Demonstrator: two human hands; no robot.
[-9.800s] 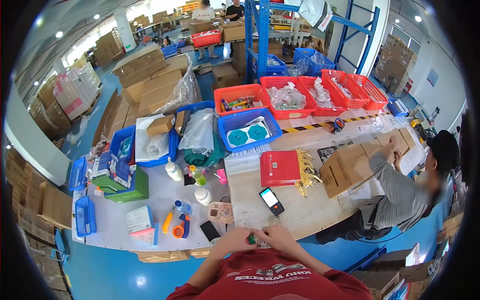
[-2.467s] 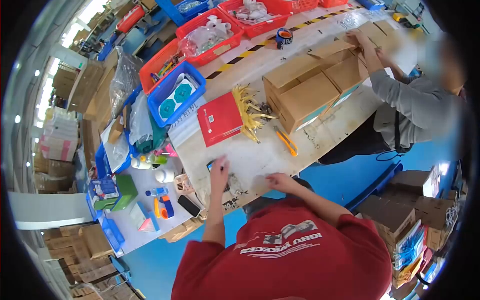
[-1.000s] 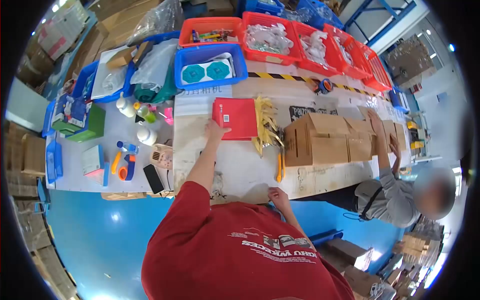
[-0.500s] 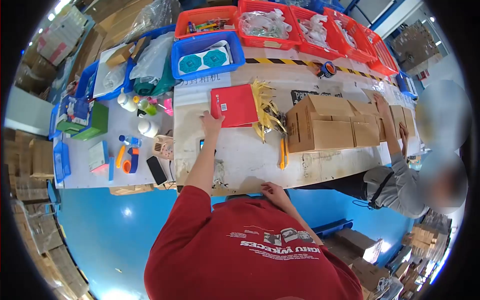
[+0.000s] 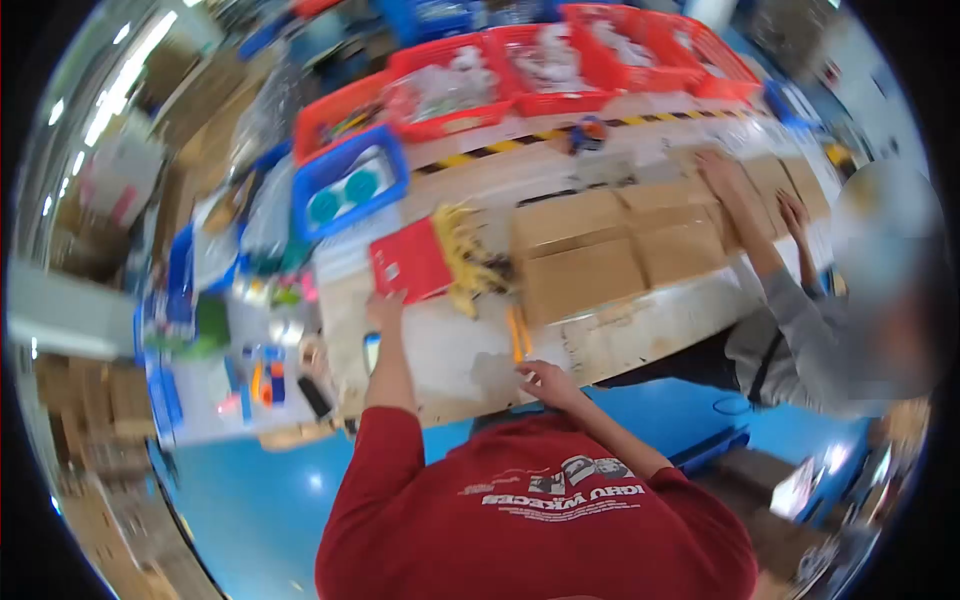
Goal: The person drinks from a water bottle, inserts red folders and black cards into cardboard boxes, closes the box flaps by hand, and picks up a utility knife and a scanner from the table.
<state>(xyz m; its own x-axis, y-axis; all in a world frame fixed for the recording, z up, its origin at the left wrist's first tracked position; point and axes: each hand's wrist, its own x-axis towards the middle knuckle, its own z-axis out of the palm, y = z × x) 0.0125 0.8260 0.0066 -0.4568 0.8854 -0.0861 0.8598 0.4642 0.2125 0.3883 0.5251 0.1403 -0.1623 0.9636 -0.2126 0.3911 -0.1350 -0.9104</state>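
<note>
My left hand [image 5: 386,306] is at the lower left corner of a red booklet stack [image 5: 411,262]; motion blur hides its fingers, so its grip cannot be made out. Yellow strips [image 5: 461,262] lie along the stack's right side. Near the table's front edge, my right hand [image 5: 545,382] is loosely curled with its fingers apart and nothing visible in them. Its fingertips are close to the lower end of an orange-yellow cutter [image 5: 519,335], which lies beside a cardboard box [image 5: 583,285]. Left of my left forearm is a partly hidden handheld device [image 5: 372,350].
A co-worker's hands [image 5: 730,185] are at the boxes on the right. A blue bin [image 5: 398,183] and red bins [image 5: 505,100] line the back, near a tape roll [image 5: 588,134]. Bottles, an orange tape tool [image 5: 268,384] and a black phone [image 5: 316,397] are on the left table.
The view has turned and shifted. My left hand remains by the red stack, after reaching there from the handheld device. My right hand now appears closer to the cutter.
</note>
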